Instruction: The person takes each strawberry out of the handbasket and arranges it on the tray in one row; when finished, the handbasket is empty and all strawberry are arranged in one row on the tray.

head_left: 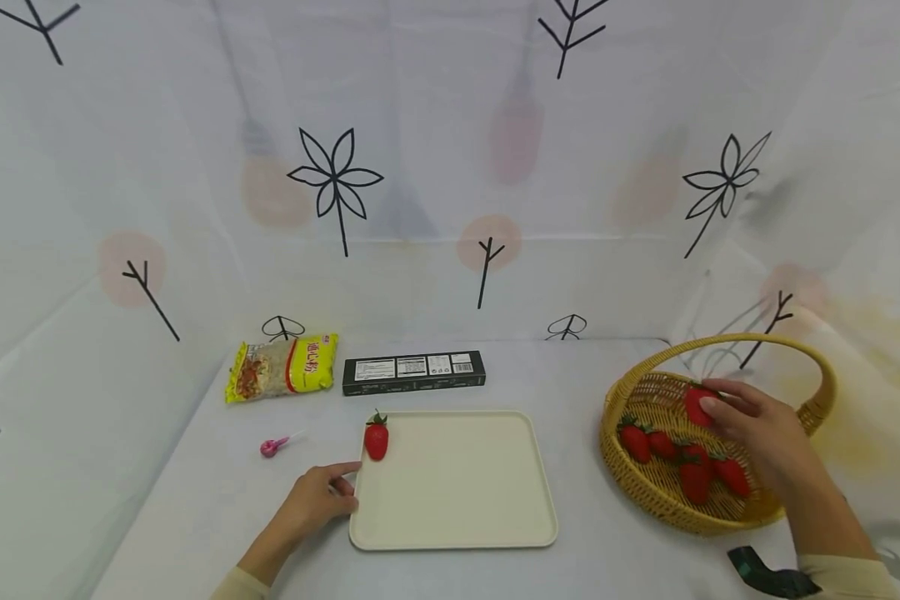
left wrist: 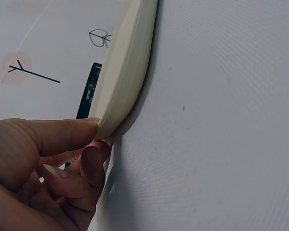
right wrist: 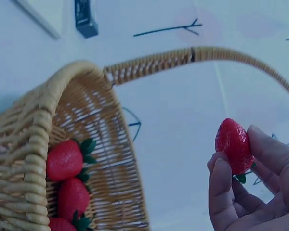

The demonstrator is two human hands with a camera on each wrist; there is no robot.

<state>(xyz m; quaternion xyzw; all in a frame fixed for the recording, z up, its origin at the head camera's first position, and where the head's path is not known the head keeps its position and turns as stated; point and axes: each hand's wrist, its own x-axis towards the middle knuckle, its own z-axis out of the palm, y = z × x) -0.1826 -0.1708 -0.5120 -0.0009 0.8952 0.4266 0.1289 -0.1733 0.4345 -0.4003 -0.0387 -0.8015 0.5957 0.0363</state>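
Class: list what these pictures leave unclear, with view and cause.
Head view: fine print on the long black box, too small.
Head view: parts of the floor of the tan wicker basket, hidden by red strawberries.
Right wrist view: gripped patches of the held red strawberry, hidden by the right hand.
Left wrist view: rest of the cream rectangular tray, cut off by the top edge.

I count one tray (head_left: pixel 457 492), one basket (head_left: pixel 671 510), one black box (head_left: pixel 414 375), one yellow packet (head_left: pixel 281 369), one lollipop (head_left: pixel 270 448), my two hands (head_left: pixel 315 502) and at least seven strawberries (head_left: pixel 377 441), overlaps hiding the exact number.
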